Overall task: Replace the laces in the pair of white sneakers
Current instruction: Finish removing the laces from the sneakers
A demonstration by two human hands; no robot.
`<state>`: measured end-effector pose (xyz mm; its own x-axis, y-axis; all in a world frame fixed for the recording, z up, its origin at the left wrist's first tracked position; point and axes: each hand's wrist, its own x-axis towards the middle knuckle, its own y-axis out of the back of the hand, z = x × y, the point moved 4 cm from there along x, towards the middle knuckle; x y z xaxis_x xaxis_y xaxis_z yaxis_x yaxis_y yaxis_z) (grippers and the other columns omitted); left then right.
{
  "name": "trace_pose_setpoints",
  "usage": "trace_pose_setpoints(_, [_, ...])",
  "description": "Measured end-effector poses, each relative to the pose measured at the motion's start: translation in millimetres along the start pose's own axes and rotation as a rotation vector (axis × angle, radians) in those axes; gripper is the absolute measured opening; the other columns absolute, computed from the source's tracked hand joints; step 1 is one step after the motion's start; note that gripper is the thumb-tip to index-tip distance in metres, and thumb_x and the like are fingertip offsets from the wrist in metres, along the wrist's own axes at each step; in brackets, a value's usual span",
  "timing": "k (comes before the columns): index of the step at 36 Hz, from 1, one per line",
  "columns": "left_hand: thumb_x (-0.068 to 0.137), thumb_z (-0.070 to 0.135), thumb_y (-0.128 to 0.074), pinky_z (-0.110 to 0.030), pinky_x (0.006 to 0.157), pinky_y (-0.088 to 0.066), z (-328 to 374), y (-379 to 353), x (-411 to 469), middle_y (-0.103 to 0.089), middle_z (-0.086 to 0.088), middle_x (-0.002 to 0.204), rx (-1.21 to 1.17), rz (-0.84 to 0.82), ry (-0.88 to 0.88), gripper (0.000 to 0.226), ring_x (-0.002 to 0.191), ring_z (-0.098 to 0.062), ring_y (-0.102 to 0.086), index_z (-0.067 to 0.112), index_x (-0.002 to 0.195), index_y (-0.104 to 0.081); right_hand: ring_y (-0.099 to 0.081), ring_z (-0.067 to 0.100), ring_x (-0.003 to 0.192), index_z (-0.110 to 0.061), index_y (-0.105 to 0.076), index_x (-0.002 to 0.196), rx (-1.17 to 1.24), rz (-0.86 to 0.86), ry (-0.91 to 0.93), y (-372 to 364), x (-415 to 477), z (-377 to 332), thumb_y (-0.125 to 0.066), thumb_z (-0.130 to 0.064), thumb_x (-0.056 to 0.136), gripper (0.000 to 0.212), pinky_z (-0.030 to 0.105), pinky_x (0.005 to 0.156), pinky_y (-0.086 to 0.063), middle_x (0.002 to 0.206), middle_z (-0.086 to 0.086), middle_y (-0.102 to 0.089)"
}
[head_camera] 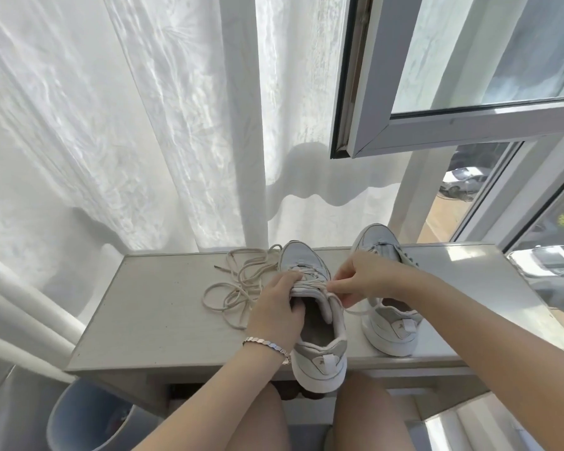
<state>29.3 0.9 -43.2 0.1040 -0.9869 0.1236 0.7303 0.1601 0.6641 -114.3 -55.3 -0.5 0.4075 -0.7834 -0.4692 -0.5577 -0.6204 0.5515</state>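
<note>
Two white sneakers stand on a pale sill-like table (150, 307), toes pointing away from me. The near sneaker (319, 356) overhangs the front edge. My left hand (275, 312) grips its tongue and collar, fingers curled into the opening. My right hand (360, 279) pinches a lace (355, 311) at the top eyelets; the lace end trails right across the table. The second sneaker (388, 327) stands to the right, partly hidden behind my right forearm. A loose tangle of cream laces (238, 281) lies on the table left of the near sneaker.
White curtains (127, 125) hang behind the table. An open window sash (437, 125) juts in at the upper right, above the second sneaker. A blue bin (79, 418) stands on the floor at the lower left. My knees are just under the table's front edge.
</note>
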Motion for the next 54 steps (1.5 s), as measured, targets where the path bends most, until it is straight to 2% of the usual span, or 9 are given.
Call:
trace_pose_setpoints(10, [0.076,-0.010,-0.049,-0.006,0.082,-0.031,-12.0,2.8,-0.5,-0.063,0.002,0.115,-0.069,0.044,0.028,0.046,0.107,-0.014,-0.056,0.014,0.112,-0.063,-0.052,0.007,0.062,-0.010,-0.064,0.076,-0.158,-0.005,0.067,-4.7,8.7,-6.5,-0.054,-0.024,0.093,0.024,0.013,0.056,-0.041,0.076,0.003,-0.066])
trace_pose_setpoints(16, [0.076,-0.007,-0.049,-0.024,0.089,-0.044,-15.1,0.0,4.1,-0.065,0.002,0.107,-0.042,-0.036,-0.004,0.045,0.103,-0.018,-0.058,0.016,0.111,-0.065,-0.053,0.009,0.047,-0.008,-0.044,0.060,0.191,0.019,0.051,-1.2,23.3,-11.4,-0.041,-0.005,0.094,0.034,0.017,0.053,-0.045,0.062,0.005,-0.054])
trace_pose_setpoints(20, [0.077,-0.009,-0.048,-0.012,0.089,-0.034,-14.7,1.2,4.4,-0.061,0.001,0.118,0.004,-0.094,-0.016,0.049,0.112,-0.016,-0.055,0.014,0.118,-0.062,-0.050,0.009,0.046,-0.012,-0.044,0.068,0.274,-0.078,-0.020,6.4,25.7,-7.4,-0.046,-0.002,0.089,0.023,0.023,0.057,-0.045,0.056,0.001,-0.046])
trace_pose_setpoints(26, [0.080,-0.004,-0.047,-0.018,0.091,-0.040,-14.2,-1.7,7.8,-0.060,0.002,0.119,0.066,-0.182,-0.018,0.051,0.111,-0.016,-0.053,0.021,0.122,-0.058,-0.043,0.007,0.058,-0.024,-0.041,0.070,-0.394,0.271,0.194,32.5,20.2,-20.4,-0.058,-0.002,0.077,0.029,0.014,0.051,-0.032,0.062,-0.009,-0.046])
trace_pose_setpoints(33, [0.077,-0.003,-0.046,-0.033,0.091,-0.046,-19.1,-2.1,10.8,-0.061,0.002,0.113,0.062,-0.197,-0.029,0.050,0.108,-0.018,-0.055,0.021,0.119,-0.060,-0.040,0.011,0.048,-0.010,-0.045,0.083,0.612,0.078,-0.073,14.0,29.1,3.3,-0.060,0.003,0.086,0.020,0.021,0.043,-0.045,0.057,0.002,-0.048])
trace_pose_setpoints(38, [0.077,-0.003,-0.047,-0.034,0.093,-0.046,-20.1,-2.1,10.9,-0.060,0.003,0.117,0.078,-0.199,-0.031,0.052,0.110,-0.018,-0.055,0.023,0.121,-0.059,-0.046,0.017,0.068,-0.020,-0.044,0.076,-0.442,0.382,0.192,41.0,24.1,-1.8,-0.059,-0.018,0.088,0.019,0.025,0.062,-0.034,0.064,-0.007,-0.045])
trace_pose_setpoints(43, [0.076,-0.002,-0.047,-0.038,0.089,-0.048,-21.8,-2.4,11.8,-0.062,0.003,0.111,0.086,-0.177,-0.042,0.046,0.106,-0.020,-0.057,0.021,0.113,-0.061,-0.037,0.008,0.035,-0.014,-0.049,0.079,0.413,0.274,0.054,50.2,24.8,-1.6,-0.061,-0.010,0.089,0.016,0.018,0.038,-0.035,0.057,0.000,-0.049])
trace_pose_setpoints(49, [0.078,-0.003,-0.047,-0.035,0.093,-0.046,-18.5,-1.4,10.5,-0.059,0.007,0.120,0.105,-0.190,-0.056,0.052,0.112,-0.018,-0.054,0.024,0.121,-0.059,-0.045,0.023,0.071,-0.010,-0.050,0.089,-0.638,0.490,0.207,62.7,12.2,9.8,-0.052,-0.012,0.087,0.004,0.027,0.055,-0.029,0.063,-0.006,-0.040])
trace_pose_setpoints(54, [0.077,-0.006,-0.046,-0.030,0.095,-0.044,-18.3,1.9,8.7,-0.060,0.006,0.119,0.059,-0.171,-0.040,0.054,0.113,-0.017,-0.054,0.023,0.121,-0.060,-0.044,0.017,0.084,-0.013,-0.053,0.109,-0.672,0.484,0.288,47.2,12.9,2.6,-0.054,-0.019,0.084,0.026,0.028,0.074,-0.038,0.089,-0.004,-0.044])
